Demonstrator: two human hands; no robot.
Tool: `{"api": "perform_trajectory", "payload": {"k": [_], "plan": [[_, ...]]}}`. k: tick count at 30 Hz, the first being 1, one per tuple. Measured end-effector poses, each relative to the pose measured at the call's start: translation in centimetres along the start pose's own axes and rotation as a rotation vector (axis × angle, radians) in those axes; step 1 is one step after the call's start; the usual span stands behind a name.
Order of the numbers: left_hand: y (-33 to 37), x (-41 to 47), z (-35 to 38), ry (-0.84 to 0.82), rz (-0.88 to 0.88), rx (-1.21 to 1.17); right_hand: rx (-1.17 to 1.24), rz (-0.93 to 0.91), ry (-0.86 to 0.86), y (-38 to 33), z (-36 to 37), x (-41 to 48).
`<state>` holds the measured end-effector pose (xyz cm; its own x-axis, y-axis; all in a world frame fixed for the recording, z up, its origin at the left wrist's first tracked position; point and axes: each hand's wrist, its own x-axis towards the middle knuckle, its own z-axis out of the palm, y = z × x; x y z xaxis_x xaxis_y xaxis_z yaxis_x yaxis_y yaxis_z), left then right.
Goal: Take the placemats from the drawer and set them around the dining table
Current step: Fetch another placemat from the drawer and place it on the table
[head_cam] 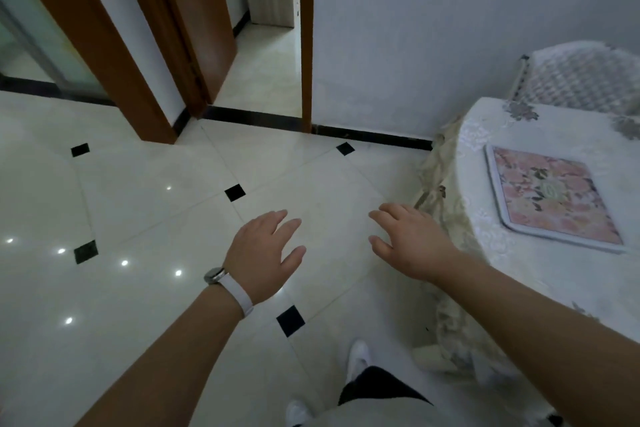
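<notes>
Two empty hands; one placemat [554,194] laid on the dining table [540,288].

Your left hand [263,250] and right hand [412,243] reach forward palm-down over the floor, fingers loosely spread, gripping nothing. The placemat lies flat to the right of your right hand, apart from it. Risk noted: your right fingers are just beside the tablecloth fringe [438,166], and a snag there could drag the cloth and skew the placemat. Drawer not in view.

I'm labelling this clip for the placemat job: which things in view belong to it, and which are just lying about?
Part of the job:
floral placemat, flat on the dining table
left hand and right hand, both open, holding nothing

Just there:
covered chair
wristwatch
open doorway
tiled floor
</notes>
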<state>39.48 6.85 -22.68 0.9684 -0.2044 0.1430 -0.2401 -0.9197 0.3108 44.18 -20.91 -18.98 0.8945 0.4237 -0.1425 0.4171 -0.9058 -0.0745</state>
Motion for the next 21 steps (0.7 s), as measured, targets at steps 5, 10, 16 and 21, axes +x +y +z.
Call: {"api": "perform_trajectory", "payload": {"k": [5,10,16,21], "plan": [[-1.0,5.2,1.2,-0.046,0.041,0.007,0.063,0.057,0.032,2.3,0.6,3.9],[-2.0,11.1,1.9,-0.091,0.025,0.063,0.115,0.047,0.012,5.6,1.5,10.0],[-1.4,21.0,1.9,-0.120,0.029,0.130,0.190,0.085,0.046,12.3,-0.9,16.2],[1.6,28.9,2.3,-0.103,0.108,0.163,0.189,0.131,0.075,18.7,-2.5,19.4]]}}
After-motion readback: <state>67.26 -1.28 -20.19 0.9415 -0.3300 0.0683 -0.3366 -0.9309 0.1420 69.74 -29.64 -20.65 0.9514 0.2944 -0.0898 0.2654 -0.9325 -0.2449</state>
